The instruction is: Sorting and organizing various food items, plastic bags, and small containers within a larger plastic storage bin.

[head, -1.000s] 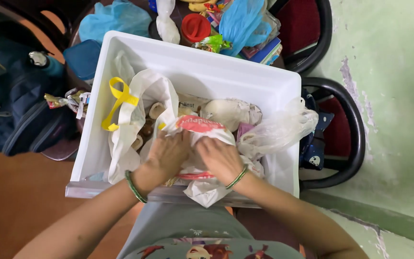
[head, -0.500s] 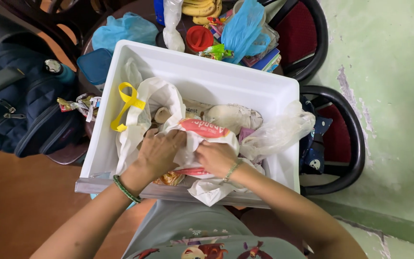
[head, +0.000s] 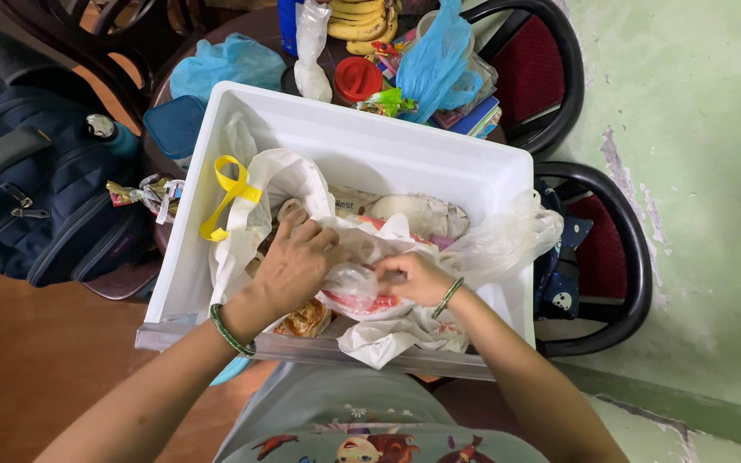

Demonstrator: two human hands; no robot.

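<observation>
A white plastic drawer bin rests on my lap, filled with bags. My left hand and my right hand both grip a crumpled white plastic bag with red print in the middle of the bin, bunching its top together. Left of it lies a white bag with yellow handles. Behind it sits a paper-wrapped bundle, and a clear plastic bag hangs over the bin's right wall. A patterned snack packet shows under my left wrist.
A dark blue backpack stands at the left. Behind the bin a table holds blue plastic bags, a red lid, bananas and books. Two black chairs with red seats stand at the right by a green wall.
Both hands have gathered the red-printed bag's top so its print is now folded in. My right hand has moved up and closed into a pinch on the plastic.
</observation>
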